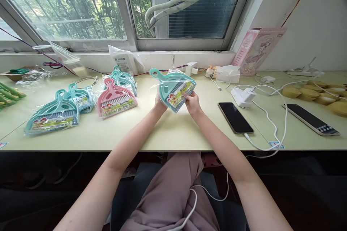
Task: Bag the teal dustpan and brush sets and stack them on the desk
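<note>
Beneath the window, over the desk (168, 133), left hand (159, 104) and right hand (193, 103) each grip a lower corner of the teal dustpan pack (175, 88), held between them, handle pointing up-left, away from the person, both hands equally near.

On the table (173, 137) we see a pink packaged dustpan set (116, 99), a charging phone (235, 117), a white charger (243, 96) and a pink box (257, 48).
</note>
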`<state>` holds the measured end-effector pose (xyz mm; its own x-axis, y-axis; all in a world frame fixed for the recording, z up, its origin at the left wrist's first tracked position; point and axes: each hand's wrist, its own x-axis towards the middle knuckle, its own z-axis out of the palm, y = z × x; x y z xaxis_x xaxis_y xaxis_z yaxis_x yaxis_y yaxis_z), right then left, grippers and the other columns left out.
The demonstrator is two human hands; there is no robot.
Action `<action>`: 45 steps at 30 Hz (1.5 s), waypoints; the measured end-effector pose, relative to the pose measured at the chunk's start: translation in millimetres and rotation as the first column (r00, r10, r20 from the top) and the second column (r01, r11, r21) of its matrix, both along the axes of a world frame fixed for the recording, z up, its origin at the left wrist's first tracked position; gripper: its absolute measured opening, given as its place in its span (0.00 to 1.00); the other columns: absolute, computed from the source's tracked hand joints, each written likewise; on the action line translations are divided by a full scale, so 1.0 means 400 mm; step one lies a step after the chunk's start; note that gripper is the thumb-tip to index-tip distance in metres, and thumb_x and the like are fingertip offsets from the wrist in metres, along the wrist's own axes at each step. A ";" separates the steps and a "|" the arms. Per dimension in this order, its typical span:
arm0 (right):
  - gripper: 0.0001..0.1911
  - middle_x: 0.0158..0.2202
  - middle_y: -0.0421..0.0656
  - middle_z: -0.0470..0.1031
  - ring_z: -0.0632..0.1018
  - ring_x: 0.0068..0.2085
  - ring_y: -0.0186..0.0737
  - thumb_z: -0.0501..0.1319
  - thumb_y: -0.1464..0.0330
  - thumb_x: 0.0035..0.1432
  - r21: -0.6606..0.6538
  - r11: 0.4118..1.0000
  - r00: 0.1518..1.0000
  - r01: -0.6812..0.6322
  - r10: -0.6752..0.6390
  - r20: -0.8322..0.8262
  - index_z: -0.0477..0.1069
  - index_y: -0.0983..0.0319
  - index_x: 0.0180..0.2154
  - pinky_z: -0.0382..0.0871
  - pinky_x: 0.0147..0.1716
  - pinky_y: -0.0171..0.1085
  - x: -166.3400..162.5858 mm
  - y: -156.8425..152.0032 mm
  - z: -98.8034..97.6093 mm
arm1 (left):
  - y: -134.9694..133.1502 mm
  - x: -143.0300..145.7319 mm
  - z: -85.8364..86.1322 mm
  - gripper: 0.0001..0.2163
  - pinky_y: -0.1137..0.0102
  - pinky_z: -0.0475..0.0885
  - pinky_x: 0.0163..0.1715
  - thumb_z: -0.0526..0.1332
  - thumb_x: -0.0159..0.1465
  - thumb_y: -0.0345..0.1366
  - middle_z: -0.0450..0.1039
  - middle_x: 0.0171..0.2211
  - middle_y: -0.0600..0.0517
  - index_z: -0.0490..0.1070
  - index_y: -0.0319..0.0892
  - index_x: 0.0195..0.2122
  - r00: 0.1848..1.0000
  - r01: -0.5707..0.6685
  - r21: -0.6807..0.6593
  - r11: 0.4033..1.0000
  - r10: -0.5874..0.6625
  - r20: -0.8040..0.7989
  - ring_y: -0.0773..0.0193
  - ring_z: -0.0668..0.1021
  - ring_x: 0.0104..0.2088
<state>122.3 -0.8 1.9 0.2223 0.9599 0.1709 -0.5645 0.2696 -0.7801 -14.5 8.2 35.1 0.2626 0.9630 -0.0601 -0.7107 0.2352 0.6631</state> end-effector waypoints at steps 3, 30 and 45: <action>0.17 0.39 0.40 0.80 0.81 0.43 0.42 0.69 0.73 0.46 -0.051 0.987 0.986 0.155 -0.157 -0.051 0.73 0.59 0.40 0.80 0.45 0.39 0.018 0.007 0.000 | 0.031 -0.003 -0.021 0.34 0.58 0.76 0.51 0.42 0.69 0.62 0.80 0.45 0.42 0.75 0.39 0.47 0.986 -0.013 0.065 0.998 0.024 -0.164 0.49 0.79 0.52; 0.21 0.45 0.40 0.79 0.81 0.45 0.37 0.64 0.74 0.50 -0.219 0.855 0.866 0.470 -0.495 -0.073 0.73 0.55 0.48 0.79 0.47 0.35 0.095 0.035 -0.001 | -0.037 0.035 -0.065 0.25 0.72 0.70 0.23 0.56 0.66 0.55 0.75 0.21 0.47 0.77 0.36 0.29 0.511 0.500 0.290 0.816 -0.007 -0.860 0.66 0.74 0.19; 0.20 0.44 0.41 0.79 0.80 0.49 0.42 0.66 0.73 0.49 -0.114 0.975 0.980 0.192 -0.197 -0.034 0.71 0.57 0.45 0.78 0.50 0.40 0.003 -0.006 -0.001 | 0.027 0.010 -0.058 0.22 0.60 0.74 0.55 0.61 0.66 0.55 0.79 0.50 0.45 0.72 0.43 0.51 0.945 0.006 0.185 0.983 0.055 -0.322 0.54 0.79 0.53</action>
<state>123.3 -3.1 1.5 0.4115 0.9099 0.0523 -0.5448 0.2915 -0.7863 -10.6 19.0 11.8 0.2343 0.9714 0.0376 -0.4541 0.0752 0.8878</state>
